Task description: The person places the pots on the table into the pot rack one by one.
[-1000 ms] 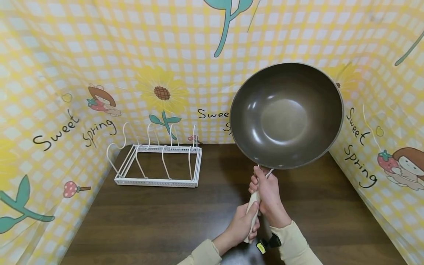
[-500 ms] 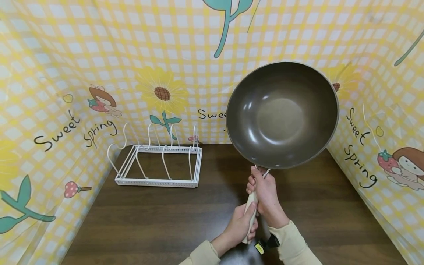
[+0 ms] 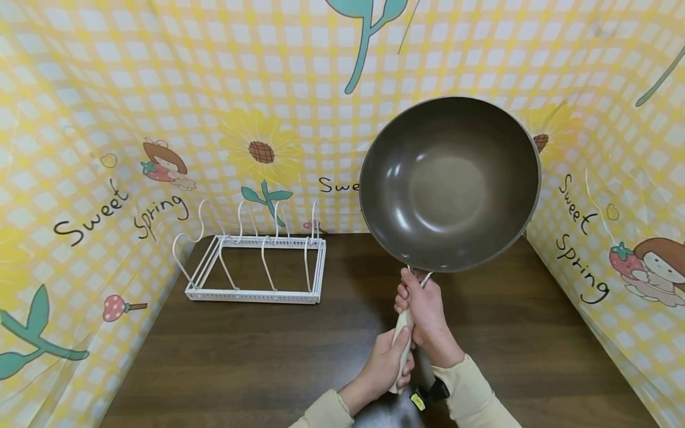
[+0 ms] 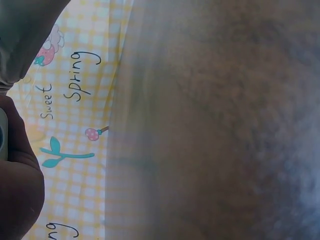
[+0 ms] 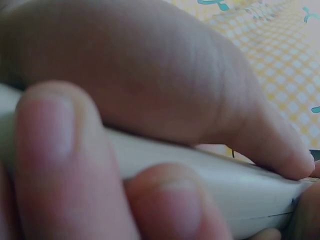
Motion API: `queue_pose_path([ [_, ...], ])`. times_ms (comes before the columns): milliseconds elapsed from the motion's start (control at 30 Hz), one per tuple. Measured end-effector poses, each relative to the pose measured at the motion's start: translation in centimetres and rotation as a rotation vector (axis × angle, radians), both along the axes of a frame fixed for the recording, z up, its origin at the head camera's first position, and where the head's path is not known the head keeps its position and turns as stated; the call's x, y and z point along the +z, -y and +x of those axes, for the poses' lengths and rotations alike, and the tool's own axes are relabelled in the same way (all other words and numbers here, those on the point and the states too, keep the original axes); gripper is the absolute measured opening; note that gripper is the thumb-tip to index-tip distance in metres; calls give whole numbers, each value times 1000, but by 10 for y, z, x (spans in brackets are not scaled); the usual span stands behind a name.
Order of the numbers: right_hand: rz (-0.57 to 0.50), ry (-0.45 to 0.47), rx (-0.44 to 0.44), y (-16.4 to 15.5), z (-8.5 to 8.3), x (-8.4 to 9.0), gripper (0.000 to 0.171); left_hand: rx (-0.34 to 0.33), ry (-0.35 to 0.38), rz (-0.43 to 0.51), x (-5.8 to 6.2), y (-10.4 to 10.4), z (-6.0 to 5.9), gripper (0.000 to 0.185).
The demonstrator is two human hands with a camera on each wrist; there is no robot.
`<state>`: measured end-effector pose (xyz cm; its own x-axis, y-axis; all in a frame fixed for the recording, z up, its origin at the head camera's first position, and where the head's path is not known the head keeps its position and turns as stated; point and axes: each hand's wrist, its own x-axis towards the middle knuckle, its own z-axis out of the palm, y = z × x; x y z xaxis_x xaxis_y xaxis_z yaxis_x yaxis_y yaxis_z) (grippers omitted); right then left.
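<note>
A large wok [image 3: 449,184] with a dark brown inside is held up over the right half of the table, its inner face turned toward the head camera. Its cream handle [image 3: 402,345] slants down toward the person. Closest to the pan, the right hand [image 3: 428,312] grips the upper handle, thumb lying along it. Lower down, the left hand [image 3: 382,362] wraps round the handle's end. In the right wrist view, fingers [image 5: 170,207] curl round the pale handle [image 5: 240,185]. The left wrist view catches part of a hand [image 4: 20,190] at its left edge.
A white wire rack [image 3: 257,294] with upright curved dividers stands on the dark wooden table [image 3: 241,356], left of the wok. Yellow checked cloth [image 3: 332,119] encloses the back and both sides. A black strap with a yellow tag [image 3: 417,400] sits under the right wrist.
The wok has drifted slightly left and a little up, both hands moving along with it. Their grip on the handle looks the same, and the rack stays put.
</note>
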<state>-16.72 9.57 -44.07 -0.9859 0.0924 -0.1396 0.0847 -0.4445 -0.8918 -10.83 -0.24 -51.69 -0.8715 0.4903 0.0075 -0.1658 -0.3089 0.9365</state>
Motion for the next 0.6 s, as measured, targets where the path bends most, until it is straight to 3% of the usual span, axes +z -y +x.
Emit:
queue_pose_path([
  [600, 33, -5, 17, 2, 1, 2, 26, 1, -10, 1, 1, 1, 2, 60],
])
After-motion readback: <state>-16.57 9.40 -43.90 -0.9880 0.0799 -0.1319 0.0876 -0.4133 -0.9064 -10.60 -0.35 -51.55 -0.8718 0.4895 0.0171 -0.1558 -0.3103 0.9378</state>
